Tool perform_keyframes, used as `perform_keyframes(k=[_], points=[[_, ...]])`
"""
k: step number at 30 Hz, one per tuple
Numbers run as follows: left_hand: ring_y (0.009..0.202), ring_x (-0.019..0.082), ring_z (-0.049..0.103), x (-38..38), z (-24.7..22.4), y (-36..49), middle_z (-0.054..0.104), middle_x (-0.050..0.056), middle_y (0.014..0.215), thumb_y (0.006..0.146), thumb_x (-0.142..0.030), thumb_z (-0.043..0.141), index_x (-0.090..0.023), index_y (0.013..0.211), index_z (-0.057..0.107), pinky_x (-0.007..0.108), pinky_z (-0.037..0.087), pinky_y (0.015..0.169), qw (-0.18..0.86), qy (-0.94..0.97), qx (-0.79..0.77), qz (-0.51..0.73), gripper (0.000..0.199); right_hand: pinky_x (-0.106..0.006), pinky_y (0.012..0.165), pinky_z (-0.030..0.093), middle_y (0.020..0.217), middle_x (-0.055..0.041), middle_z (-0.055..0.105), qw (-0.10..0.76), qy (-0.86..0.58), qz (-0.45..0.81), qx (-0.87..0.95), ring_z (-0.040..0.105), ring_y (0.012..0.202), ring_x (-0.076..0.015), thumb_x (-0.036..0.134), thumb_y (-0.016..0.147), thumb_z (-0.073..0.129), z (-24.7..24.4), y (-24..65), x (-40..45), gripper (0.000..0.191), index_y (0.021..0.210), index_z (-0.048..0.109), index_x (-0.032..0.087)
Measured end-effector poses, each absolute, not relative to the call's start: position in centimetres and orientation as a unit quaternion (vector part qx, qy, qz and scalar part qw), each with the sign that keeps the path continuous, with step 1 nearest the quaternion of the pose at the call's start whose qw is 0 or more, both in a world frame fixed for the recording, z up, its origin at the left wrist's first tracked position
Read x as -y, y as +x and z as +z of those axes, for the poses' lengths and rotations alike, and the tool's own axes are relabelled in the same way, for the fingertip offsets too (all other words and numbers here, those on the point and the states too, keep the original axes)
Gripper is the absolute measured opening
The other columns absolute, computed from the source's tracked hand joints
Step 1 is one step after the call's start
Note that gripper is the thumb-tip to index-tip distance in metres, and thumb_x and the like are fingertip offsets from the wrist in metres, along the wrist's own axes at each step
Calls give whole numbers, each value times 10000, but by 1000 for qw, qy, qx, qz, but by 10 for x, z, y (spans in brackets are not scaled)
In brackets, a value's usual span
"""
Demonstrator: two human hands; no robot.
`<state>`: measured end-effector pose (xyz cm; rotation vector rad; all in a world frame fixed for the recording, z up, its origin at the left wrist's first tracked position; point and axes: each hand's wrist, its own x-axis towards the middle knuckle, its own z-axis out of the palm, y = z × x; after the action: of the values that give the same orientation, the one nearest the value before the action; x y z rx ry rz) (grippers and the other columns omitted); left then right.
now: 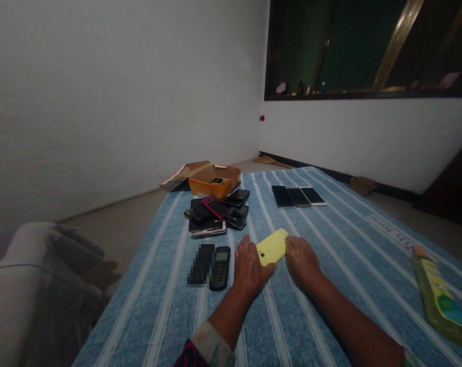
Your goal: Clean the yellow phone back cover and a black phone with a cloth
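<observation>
A yellow phone (272,248), its back and camera facing up, lies tilted between my two hands above the striped blue cloth. My left hand (250,265) grips its left end, thumb along the near edge. At its right end, my right hand (300,256) has its fingers closed against the corner; anything else within them is hidden. Just left of my left hand lie a black keypad phone (220,267) and a dark pixelated item (202,264). Beyond them is a pile of several phones (208,211).
An orange box (211,188) with its flap open stands behind the pile. Three phones (295,197) lie in a row at the far right. A bottle of yellow-green liquid (441,298) rests near the right edge. Grey fabric (35,290) is at the left.
</observation>
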<state>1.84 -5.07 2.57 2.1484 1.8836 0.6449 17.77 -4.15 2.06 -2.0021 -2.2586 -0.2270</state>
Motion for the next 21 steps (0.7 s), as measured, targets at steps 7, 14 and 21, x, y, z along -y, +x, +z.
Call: perform_keyframes(k=[7, 14, 21], points=[[1365, 387, 398, 51, 27, 18, 445, 243, 1433, 688, -370, 719, -91, 1083, 582, 470, 341, 1116, 98, 736, -632, 220, 502, -339, 941, 414, 1167, -167, 618, 102, -611, -104, 778, 514, 1102, -263, 53, 916, 437, 7, 162, 58, 362, 1246, 585, 65], [1385, 367, 372, 50, 24, 17, 399, 265, 1461, 727, -410, 685, -29, 1165, 546, 430, 301, 1147, 92, 741, -637, 192, 597, -370, 940, 446, 1133, -143, 638, 196, -549, -98, 806, 530, 1076, -261, 102, 947, 411, -9, 166, 51, 312, 1165, 634, 116], [1402, 357, 350, 53, 24, 18, 396, 228, 1475, 693, -400, 739, -83, 1135, 559, 436, 297, 1154, 112, 734, -633, 218, 573, -312, 922, 452, 1089, -132, 655, 213, -597, -75, 770, 551, 1052, -233, 82, 937, 399, -6, 195, 33, 327, 1118, 668, 122]])
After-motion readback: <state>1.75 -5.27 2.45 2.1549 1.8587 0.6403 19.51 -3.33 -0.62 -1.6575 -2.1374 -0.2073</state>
